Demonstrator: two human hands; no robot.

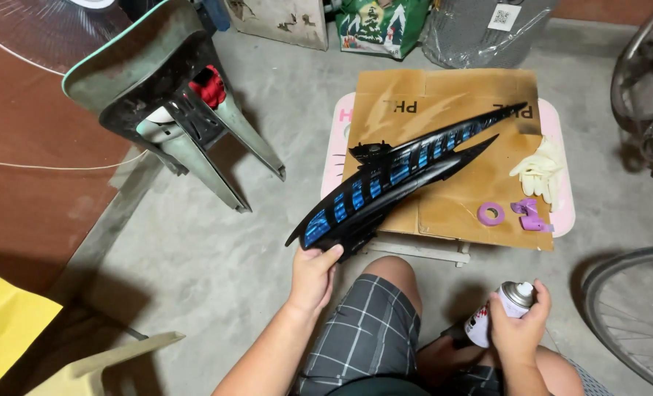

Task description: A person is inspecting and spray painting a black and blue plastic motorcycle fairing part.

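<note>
The left hand (313, 277) is clamped on the near tip of a long, glossy black plastic fairing panel with blue taped stripes (396, 176), thumb on top and fingers underneath. It holds that end raised, so the panel slopes away over a sheet of brown cardboard (473, 205); whether the far pointed end touches the cardboard cannot be told. The cardboard covers a small pink worktop (565, 213), most likely to shield it from paint.

The right hand (518, 330) is wrapped around a white spray can with a grey cap (499, 312), held upright near the knee and well apart from the panel, with the index finger lying near the top of the can.

On the cardboard's right side lie a roll of purple masking tape (491, 213), crumpled scraps of purple tape (530, 215) just beside it, and a pale cream glove (539, 172). A dark plastic chair (167, 95) stands to the left on the concrete floor (194, 257), and a bicycle wheel (631, 308) shows at the right.
</note>
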